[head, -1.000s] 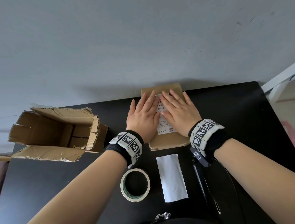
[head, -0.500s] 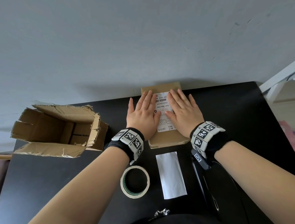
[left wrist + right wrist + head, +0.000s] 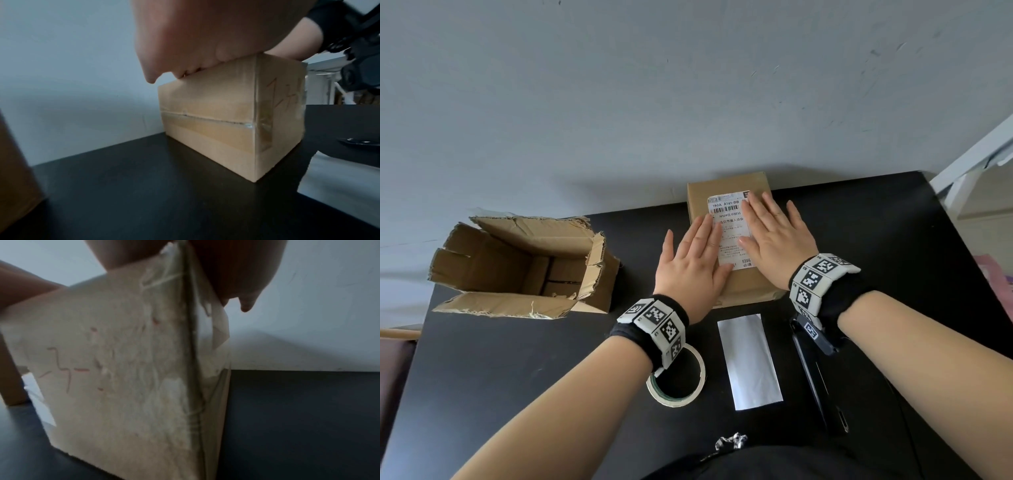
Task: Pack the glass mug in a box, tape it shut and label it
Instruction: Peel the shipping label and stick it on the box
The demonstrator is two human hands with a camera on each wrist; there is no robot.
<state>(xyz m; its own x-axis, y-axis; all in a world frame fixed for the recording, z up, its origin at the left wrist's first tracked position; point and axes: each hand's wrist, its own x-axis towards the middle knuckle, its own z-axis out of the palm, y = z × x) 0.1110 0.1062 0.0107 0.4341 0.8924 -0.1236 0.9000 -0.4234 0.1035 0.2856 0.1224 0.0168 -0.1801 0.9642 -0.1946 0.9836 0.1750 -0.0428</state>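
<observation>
Pressing flat on the shipping label [image 3: 729, 233], both hands are laid palm-down on top of the sealed box [image 3: 746, 287], which stands on the black table [image 3: 517, 377] close to the grey wall. The left hand [image 3: 693, 270] is spread over the label's left edge and the right hand [image 3: 777, 250] over its right edge, with the fingers [image 3: 760, 212] of each straight and slightly fanned, gripping nothing; this placement is judged to serve for rubbing the adhesive down from the middle outward so that no corner lifts. From the left wrist view, clear tape is seen running along the seam of the box [image 3: 216, 116], so the closing step appears done, and the glass mug is not visible anywhere; it is presumed to be inside, though that cannot be confirmed. Just in front of the box, a white backing sheet [image 3: 750, 361] is lying flat, probably the liner peeled from the label. The tape roll [image 3: 676, 377] is left beside it, partly under the left wrist, within easy reach. A second, torn cardboard box [image 3: 517, 270] lies open on its side at the left, well apart from the work. A dark slim tool [image 3: 815, 377] is set to the right of the sheet; what it is cannot be told. Little is judged to be left beyond a final smoothing.
</observation>
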